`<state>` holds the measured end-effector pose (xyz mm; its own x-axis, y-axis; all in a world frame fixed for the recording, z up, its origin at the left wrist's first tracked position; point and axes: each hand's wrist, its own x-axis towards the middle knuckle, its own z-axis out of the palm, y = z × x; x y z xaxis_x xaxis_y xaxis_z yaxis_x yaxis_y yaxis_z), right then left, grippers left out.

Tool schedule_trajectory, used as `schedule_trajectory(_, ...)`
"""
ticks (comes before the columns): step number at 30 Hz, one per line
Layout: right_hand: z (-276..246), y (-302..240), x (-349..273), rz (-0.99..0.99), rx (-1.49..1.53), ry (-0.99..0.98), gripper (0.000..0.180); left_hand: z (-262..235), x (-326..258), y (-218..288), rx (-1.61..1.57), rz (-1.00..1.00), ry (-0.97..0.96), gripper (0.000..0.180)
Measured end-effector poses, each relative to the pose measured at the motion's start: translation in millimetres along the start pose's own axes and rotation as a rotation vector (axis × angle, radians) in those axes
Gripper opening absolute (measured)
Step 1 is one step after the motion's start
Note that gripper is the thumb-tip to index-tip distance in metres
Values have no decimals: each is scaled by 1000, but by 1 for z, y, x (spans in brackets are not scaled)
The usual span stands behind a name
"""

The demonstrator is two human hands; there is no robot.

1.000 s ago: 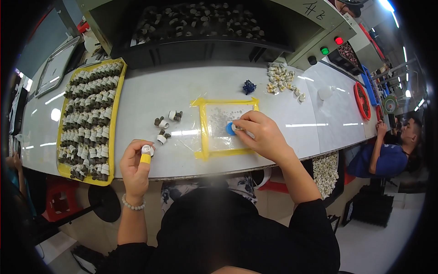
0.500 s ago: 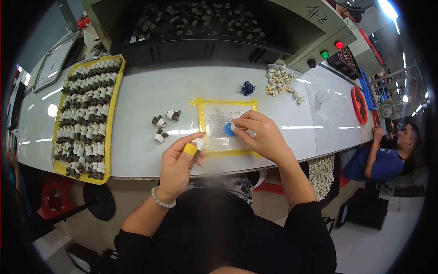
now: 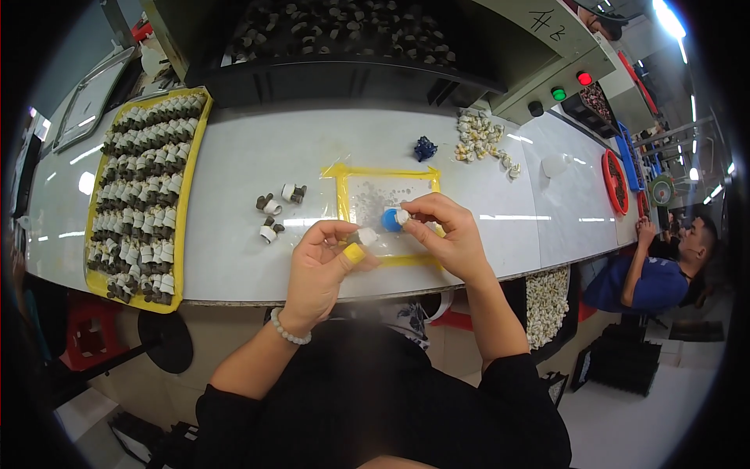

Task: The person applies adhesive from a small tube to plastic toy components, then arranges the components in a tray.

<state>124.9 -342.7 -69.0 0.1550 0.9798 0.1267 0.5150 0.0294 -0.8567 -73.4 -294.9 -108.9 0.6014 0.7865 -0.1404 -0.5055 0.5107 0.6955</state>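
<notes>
White bench [image 3: 250, 156], loaded yellow tray [image 3: 191, 168] off left; my left hand [image 3: 324, 262] is pinching a small white part [image 3: 367, 234], right hand [image 3: 445, 234] gripping a blue-tipped tool [image 3: 391, 219].

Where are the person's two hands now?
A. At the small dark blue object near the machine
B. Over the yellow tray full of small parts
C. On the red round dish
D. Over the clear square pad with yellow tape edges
D: the left hand and the right hand meet above the clear square pad with yellow tape edges, pinching small parts.
</notes>
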Motion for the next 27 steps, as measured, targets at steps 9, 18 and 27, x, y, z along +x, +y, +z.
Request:
schedule_trajectory(9, -1, -13, 1, -102, -106, -7, 22, -2, 1, -2, 50, -7, -15, 22)
schedule_trajectory(18, 5, -23, -8, -72, 170, -92, 24, -2, 0, -2, 44, 8, -31, 23)
schedule_trajectory(27, 11, -27, -12, -59, 72, -70, 22, -4, -1, -6, 87, 22, -34, 18)
